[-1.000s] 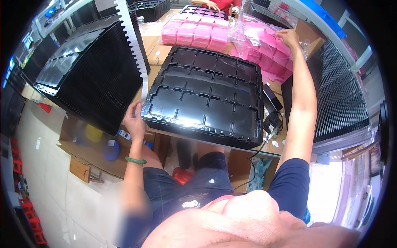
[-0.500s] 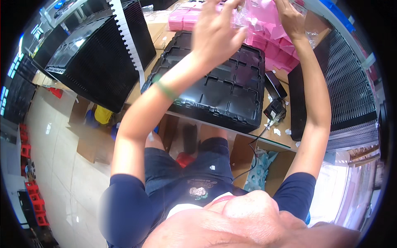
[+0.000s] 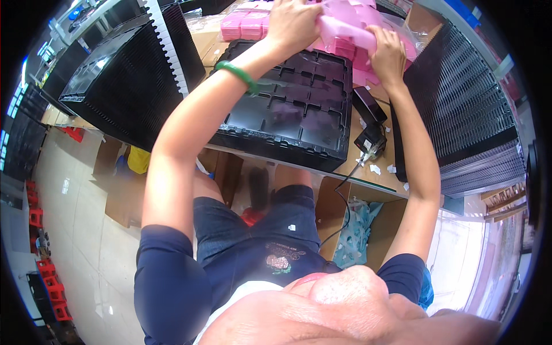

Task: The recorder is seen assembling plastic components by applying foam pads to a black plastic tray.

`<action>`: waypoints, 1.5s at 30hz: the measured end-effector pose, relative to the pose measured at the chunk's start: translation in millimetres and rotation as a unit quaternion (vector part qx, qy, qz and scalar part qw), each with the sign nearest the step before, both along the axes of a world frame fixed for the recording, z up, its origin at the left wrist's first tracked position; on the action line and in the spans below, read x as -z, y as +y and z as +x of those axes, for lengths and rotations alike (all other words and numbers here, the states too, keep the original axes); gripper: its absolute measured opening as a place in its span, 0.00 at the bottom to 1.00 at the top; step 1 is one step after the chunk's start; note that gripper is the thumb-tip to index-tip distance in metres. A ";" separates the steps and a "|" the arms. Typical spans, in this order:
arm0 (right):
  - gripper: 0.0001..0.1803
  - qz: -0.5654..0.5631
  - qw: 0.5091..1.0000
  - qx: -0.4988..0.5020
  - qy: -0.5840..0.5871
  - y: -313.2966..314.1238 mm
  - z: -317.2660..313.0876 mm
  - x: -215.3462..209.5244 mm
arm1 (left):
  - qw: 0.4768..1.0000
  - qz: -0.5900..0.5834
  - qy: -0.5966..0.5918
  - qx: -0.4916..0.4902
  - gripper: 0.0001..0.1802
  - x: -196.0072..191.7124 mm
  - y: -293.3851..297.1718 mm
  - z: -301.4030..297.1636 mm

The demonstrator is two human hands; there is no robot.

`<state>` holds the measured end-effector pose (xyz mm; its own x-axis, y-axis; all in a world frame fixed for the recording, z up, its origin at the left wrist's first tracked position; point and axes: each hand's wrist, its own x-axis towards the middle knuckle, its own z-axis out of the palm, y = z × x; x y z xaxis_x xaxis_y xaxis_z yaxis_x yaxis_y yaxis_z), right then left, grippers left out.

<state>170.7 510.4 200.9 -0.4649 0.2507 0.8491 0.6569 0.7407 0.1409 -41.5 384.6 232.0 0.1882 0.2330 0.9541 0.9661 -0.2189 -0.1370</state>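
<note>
Between my two hands, at the far side of the table, stretches a thin pink sheet (image 3: 348, 33), folded and partly glossy. Its left end is gripped by my left hand (image 3: 292, 27), fingers bent round the edge. My right hand (image 3: 388, 56) has its fingers curled on the other end. Below them lies a stack of black plastic trays (image 3: 276, 122) with moulded compartments; my left forearm, wearing a green bangle (image 3: 237, 76), crosses over its left part. More pink pieces (image 3: 244, 24) in clear wrap are piled behind the stack.
Tall stacks of black trays stand at left (image 3: 123, 80) and right (image 3: 463, 109). A dark phone-like box (image 3: 368, 105) and a black corded device (image 3: 370, 140) lie beside the central stack, among white scraps. A white toothed strip (image 3: 167, 46) leans against the left stack.
My left hand, raised and apart before, now grips the pink sheet. My right hand has come down and inward, and the sheet is stretched between both. The view has shifted slightly.
</note>
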 end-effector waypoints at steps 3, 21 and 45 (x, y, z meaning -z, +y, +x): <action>0.16 0.008 0.995 -0.100 0.023 -25.1 7.5 19.8 | 0.990 -0.109 0.024 -0.084 0.13 22.5 -34.8 -17.6; 0.12 -0.134 0.970 -0.201 -0.030 -48.7 14.5 33.8 | 0.962 -0.225 0.028 -0.152 0.04 73.1 -146.2 -89.6; 0.13 -0.377 0.897 -0.207 -0.105 142.4 -37.3 -44.6 | 0.951 -0.297 -0.021 -0.090 0.05 58.9 -142.9 -79.0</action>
